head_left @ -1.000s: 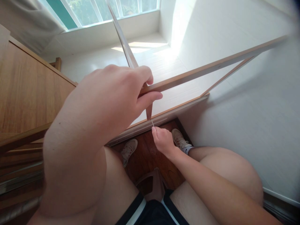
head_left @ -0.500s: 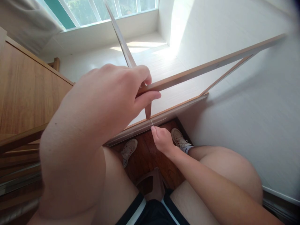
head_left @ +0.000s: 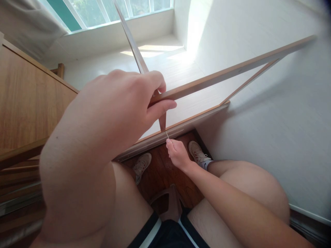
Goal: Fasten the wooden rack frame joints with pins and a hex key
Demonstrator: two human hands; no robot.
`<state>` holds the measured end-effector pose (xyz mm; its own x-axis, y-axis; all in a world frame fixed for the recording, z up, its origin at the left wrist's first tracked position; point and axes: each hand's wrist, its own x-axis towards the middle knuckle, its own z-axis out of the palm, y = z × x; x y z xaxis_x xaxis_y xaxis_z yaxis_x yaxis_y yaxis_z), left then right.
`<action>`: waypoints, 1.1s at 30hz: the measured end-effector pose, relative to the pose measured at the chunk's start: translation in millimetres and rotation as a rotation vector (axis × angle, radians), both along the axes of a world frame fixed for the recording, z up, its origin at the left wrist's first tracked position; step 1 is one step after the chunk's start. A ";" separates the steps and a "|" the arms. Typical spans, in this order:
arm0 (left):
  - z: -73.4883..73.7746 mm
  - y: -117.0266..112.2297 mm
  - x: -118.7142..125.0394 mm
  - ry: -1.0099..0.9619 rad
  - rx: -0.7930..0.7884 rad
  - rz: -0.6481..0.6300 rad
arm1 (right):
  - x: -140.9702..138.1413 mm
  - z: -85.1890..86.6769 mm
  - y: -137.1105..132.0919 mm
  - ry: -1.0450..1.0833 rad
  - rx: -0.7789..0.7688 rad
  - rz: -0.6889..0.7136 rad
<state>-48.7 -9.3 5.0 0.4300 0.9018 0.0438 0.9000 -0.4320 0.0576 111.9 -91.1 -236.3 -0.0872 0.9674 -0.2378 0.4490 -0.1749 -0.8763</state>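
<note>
My left hand (head_left: 121,103) is closed around the near end of a long wooden bar (head_left: 219,77), its thumb below the bar and its fingers over the top. A slanting wooden post (head_left: 131,43) passes behind this hand; its lower end meets a wooden rail (head_left: 193,123) beneath. Below that joint, my right hand (head_left: 178,152) pinches a thin metal rod (head_left: 167,134) whose far tip reaches the rail under the post. The rest of the rod is hidden in my fingers. A thinner wooden strip (head_left: 249,82) links bar and rail at the right.
A wooden panel (head_left: 28,100) stands at the left, with slats below it. A white wall (head_left: 297,120) rises on the right. Beyond the frame are a pale sill (head_left: 103,72) and a window (head_left: 90,13). My shoes (head_left: 198,151) rest on the dark wooden floor (head_left: 160,168); a stool (head_left: 172,203) is beneath me.
The view has shifted very slightly, and my left forearm sits a little farther left. Both hands keep the same hold on the bar and the thin rod.
</note>
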 end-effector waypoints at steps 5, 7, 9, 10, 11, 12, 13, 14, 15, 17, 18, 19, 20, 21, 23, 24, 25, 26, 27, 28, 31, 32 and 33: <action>1.2 -0.2 1.1 0.024 0.007 -0.006 | -2.0 -4.0 -0.1 0.176 -0.016 -0.032; 1.2 -0.3 0.9 0.036 0.022 -0.020 | -3.3 -4.9 -0.4 0.266 -0.041 -0.056; 1.1 -0.5 0.6 0.041 0.032 -0.019 | -5.0 -5.9 -0.8 0.350 -0.084 -0.079; 1.0 -0.6 0.6 0.043 0.031 -0.014 | -5.9 -6.4 -1.0 0.389 -0.105 -0.090; 1.0 -0.7 0.7 0.044 0.027 -0.006 | -6.8 -6.9 -1.2 0.426 -0.120 -0.100; 1.0 -0.7 1.0 0.042 0.023 0.001 | -7.7 -7.1 -1.2 0.461 -0.128 -0.108; 1.1 -0.8 1.4 0.038 0.017 0.003 | -8.5 -7.2 -1.2 0.497 -0.132 -0.113; 1.2 -0.9 1.8 0.033 0.010 0.006 | -9.2 -7.0 -1.0 0.532 -0.136 -0.116; 1.3 -1.0 2.4 0.028 0.004 0.008 | -9.8 -6.4 -0.8 0.568 -0.142 -0.116; 1.4 -1.0 3.3 0.017 -0.005 0.018 | -10.6 -4.8 -0.4 0.628 -0.162 -0.113; 1.3 -1.0 3.6 0.010 -0.010 0.023 | -10.9 -3.9 -0.2 0.654 -0.174 -0.114; 1.3 -0.8 3.7 0.004 -0.014 0.028 | -11.2 -3.1 -0.1 0.678 -0.188 -0.115; 1.2 -0.7 3.7 -0.001 -0.014 0.031 | -11.3 -2.5 -0.1 0.699 -0.202 -0.117; 1.2 -0.5 3.6 -0.002 -0.011 0.031 | -11.5 -2.1 -0.1 0.719 -0.214 -0.120; 1.1 -0.2 3.0 0.009 0.003 0.019 | -11.8 -1.9 -0.2 0.753 -0.233 -0.126; 1.0 -0.1 2.7 0.018 0.014 0.009 | -12.0 -2.0 -0.3 0.767 -0.237 -0.127; 1.0 -0.2 2.4 0.026 0.023 0.002 | -12.2 -2.2 -0.3 0.782 -0.241 -0.127; 1.0 -0.3 2.1 0.031 0.029 -0.005 | -12.4 -2.4 -0.3 0.796 -0.243 -0.126; 1.0 -0.4 1.9 0.033 0.031 -0.008 | -12.5 -2.5 -0.3 0.810 -0.246 -0.124; 1.0 -0.4 1.7 0.034 0.031 -0.009 | -12.7 -2.6 -0.3 0.820 -0.251 -0.122; 0.9 -0.2 1.6 0.017 0.015 0.003 | -13.1 -2.6 -0.2 0.825 -0.266 -0.123; 0.8 0.0 1.6 0.003 0.011 0.008 | -13.1 -2.6 -0.2 0.823 -0.269 -0.124; 0.8 0.2 1.6 -0.013 0.004 0.015 | -13.2 -2.6 -0.2 0.823 -0.271 -0.123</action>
<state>-47.1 -9.2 5.8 0.4160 0.9078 0.0524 0.9055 -0.4189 0.0674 98.7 -91.3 -238.8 -0.2307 0.9006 -0.3685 -0.3435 -0.4297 -0.8351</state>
